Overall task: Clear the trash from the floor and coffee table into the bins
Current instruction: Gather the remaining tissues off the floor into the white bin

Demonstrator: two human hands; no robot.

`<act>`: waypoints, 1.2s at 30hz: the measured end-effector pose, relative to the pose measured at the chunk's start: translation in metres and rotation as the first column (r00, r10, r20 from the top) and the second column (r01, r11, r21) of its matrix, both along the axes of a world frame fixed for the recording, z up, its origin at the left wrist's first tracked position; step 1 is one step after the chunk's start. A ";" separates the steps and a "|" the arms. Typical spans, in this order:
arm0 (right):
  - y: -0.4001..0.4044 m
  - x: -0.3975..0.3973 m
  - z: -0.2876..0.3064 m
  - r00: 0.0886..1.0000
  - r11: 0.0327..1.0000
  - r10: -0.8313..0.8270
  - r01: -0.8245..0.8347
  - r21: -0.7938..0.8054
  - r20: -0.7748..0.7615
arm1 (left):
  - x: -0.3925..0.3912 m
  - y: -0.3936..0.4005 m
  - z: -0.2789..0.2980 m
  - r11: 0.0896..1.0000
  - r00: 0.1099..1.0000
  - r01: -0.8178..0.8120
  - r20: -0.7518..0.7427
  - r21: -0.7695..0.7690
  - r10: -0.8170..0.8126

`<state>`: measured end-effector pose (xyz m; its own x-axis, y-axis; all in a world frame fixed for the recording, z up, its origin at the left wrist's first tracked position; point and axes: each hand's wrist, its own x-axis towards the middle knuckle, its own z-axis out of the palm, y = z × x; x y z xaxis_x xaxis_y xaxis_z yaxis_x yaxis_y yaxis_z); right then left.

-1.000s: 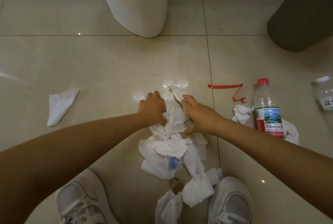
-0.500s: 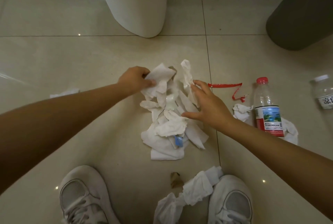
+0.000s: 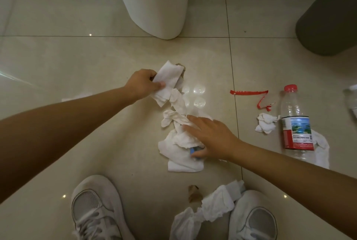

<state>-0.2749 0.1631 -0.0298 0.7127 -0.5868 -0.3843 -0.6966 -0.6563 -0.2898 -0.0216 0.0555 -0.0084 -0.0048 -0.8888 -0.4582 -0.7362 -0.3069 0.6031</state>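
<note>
Since half a sec ago, right hand [image 3: 210, 139] has dropped lower onto the tissue pile [image 3: 179, 143], and left hand [image 3: 143, 83] has shifted a bit toward the pale bin w/ its wad.

Head view: left hand grips a bunch of white tissue [image 3: 168, 81], thumb over the front, fingers curled behind; the wad trails down and joins the rest of the pile. Right hand lies flat on the pile's right side, fingers spread and straight, pointing left, pressing on the tissue. Small blue scrap [image 3: 193, 151] peeks out under the palm edge. Pile sits on the tiled floor [image 3: 77, 62], roughly centre, between the shoes and the white bin [image 3: 154, 8].

Grey bin [image 3: 328, 17] stands top right, well apart from the pile. Right of the pile: red ribbon strip [image 3: 249, 92], small crumpled tissue [image 3: 265, 123] just beside a clear bottle w/ red cap [image 3: 295, 123], more tissue under the bottle's base. Another bottle is cut off at the right edge, can't tell more.

Near bottom: two white sneakers [image 3: 96, 210], a twisted tissue [image 3: 212, 207] touching the right shoe, brown scrap [image 3: 193, 193] just left of it.
</note>
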 end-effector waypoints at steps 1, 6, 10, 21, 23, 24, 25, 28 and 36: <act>0.000 0.004 -0.003 0.999 1.000 0.025 -0.025 -0.001 -0.032 | -0.001 0.000 -0.001 1.000 1.000 0.007 -0.001 0.000 -0.007; 0.001 0.014 -0.006 0.989 0.989 0.106 -0.115 -0.092 -0.100 | -0.001 0.001 -0.002 0.999 0.999 0.041 0.002 0.003 -0.041; -0.005 0.009 0.003 0.983 0.956 0.163 -0.178 -0.232 -0.082 | 0.003 0.000 0.001 0.997 0.997 0.068 0.041 -0.022 -0.067; -0.050 0.001 0.048 0.941 0.827 0.161 0.035 -0.561 0.297 | 0.020 -0.018 0.053 0.975 0.991 0.130 0.057 -0.180 -0.121; -0.058 0.004 0.058 0.926 0.815 0.166 0.065 -0.576 0.338 | 0.022 -0.021 0.067 0.968 0.992 0.126 0.043 -0.218 -0.119; -0.063 0.005 0.062 0.921 0.803 0.170 0.077 -0.592 0.350 | 0.023 -0.022 0.075 0.963 0.992 0.124 0.038 -0.237 -0.119; -0.067 0.006 0.067 0.918 0.787 0.177 0.085 -0.611 0.356 | 0.024 -0.023 0.083 0.959 0.992 0.122 0.033 -0.255 -0.118; -0.081 0.009 0.082 0.914 0.740 0.196 0.100 -0.665 0.356 | 0.028 -0.029 0.109 0.946 0.993 0.114 0.021 -0.302 -0.113; -0.125 0.021 0.140 0.894 0.603 0.233 0.176 -0.778 0.383 | 0.039 -0.047 0.170 0.887 0.996 0.053 -0.034 -0.458 -0.077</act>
<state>-0.2542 0.0385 0.1107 0.6922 -0.4813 0.5378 -0.6191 -0.7790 0.0996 0.0169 0.0088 0.1614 -0.0821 -0.9966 0.0003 -0.7105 0.0587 0.7013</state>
